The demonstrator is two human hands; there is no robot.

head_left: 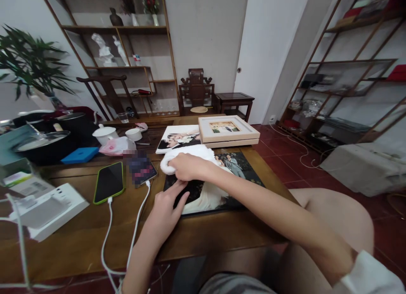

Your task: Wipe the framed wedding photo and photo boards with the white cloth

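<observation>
My right hand [188, 166] is closed on a white cloth [190, 153], which it presses onto the far left part of a large photo panel [207, 196]. The panel lies flat near the table's front edge and shows people in wedding clothes. With fingers stretched out, my left hand [169, 204] rests on the panel's left edge, just below my right hand. Part of the picture is hidden by the cloth and my right forearm. Behind the cloth lie another photo panel [177, 137] and a stack of pale framed pictures [230, 131].
To the left, a green-cased phone [109, 182] and a second phone [142, 169] are on white charging cables [139, 215]. A white box [53, 209], a blue box [80, 155], a lidded pan [44, 144] and a white lidded bowl [104, 134] also occupy the wooden table [79, 247].
</observation>
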